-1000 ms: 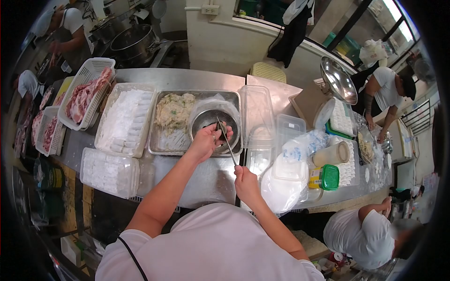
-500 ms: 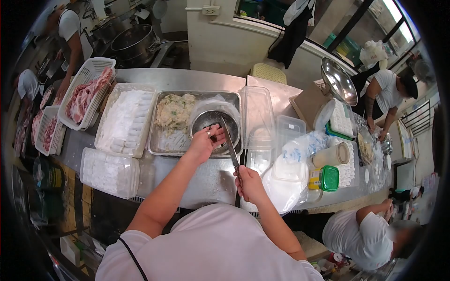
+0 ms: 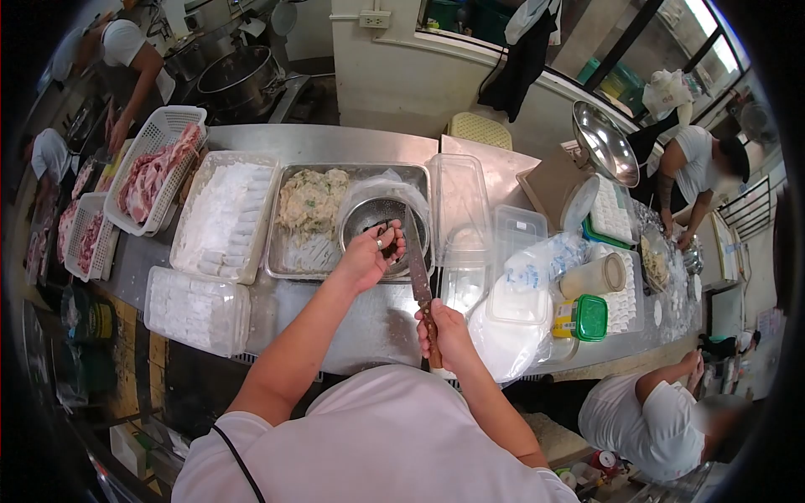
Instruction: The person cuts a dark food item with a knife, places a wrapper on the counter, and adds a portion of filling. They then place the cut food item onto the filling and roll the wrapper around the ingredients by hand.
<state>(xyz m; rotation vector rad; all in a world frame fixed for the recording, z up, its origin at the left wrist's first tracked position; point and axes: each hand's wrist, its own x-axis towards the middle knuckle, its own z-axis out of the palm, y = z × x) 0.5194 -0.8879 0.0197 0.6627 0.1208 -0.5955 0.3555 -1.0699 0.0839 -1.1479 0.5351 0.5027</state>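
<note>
My right hand (image 3: 446,334) is closed round the wooden handle of a long knife (image 3: 418,261), whose blade points away from me beside my left hand. Over the near edge of a metal colander bowl (image 3: 359,216), my left hand (image 3: 369,256) has its fingers curled round small dark pieces, too small to name. The bowl sits on clear plastic at the right of a steel tray (image 3: 289,267). At the tray's left lies a pale filling mixture with green bits (image 3: 314,201).
Left are a tub of white powdered rolls (image 3: 220,214), a lidded container (image 3: 197,310) and baskets of raw meat (image 3: 158,180). Clear lids (image 3: 463,201), plastic bags, a green-lidded jar (image 3: 590,318) and a steel bowl (image 3: 605,144) are right. Other people stand at both sides.
My left hand's fingers have closed more round the dark pieces. The knife has turned more upright, its blade broadside to view, and more of its handle shows.
</note>
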